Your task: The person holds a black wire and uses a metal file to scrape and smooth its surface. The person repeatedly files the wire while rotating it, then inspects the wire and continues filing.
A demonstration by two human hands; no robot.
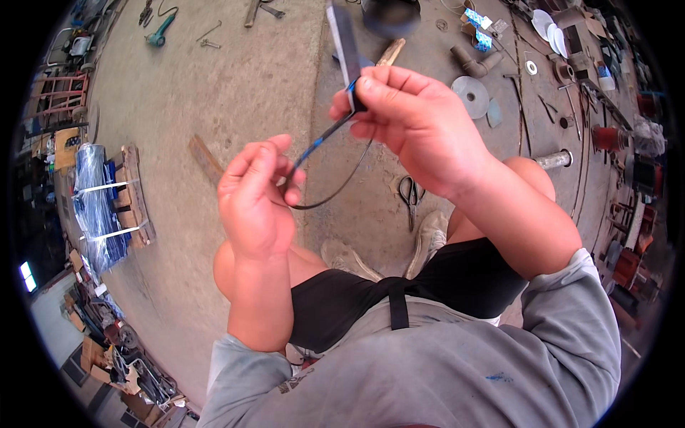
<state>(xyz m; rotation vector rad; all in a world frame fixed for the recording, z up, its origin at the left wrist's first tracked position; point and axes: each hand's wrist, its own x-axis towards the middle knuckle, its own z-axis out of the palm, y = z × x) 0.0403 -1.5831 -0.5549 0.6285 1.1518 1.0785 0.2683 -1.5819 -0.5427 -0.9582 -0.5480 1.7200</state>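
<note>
In front of me my right hand [421, 121] pinches the lower end of a flat, dark bar [344, 46] that stands nearly upright, its top reaching the upper edge of the picture. From this end a thin black cord [330, 133] with blue patches runs down to my left hand [258, 189]. There my left fingers are closed on the cord, with the thumb pressed against them. A slack loop of the cord bows below, between both hands. Exactly what kind of thing the bar is, I cannot tell. Black-handled scissors [410, 194] lie on the floor below my right hand.
A grey disc [470, 97], a pipe elbow [477, 63] and several tools lie on the floor at right. A dark round container [391, 16] stands ahead. At far left are a plastic-wrapped bundle [100, 207] on a pallet and a green power tool [160, 32].
</note>
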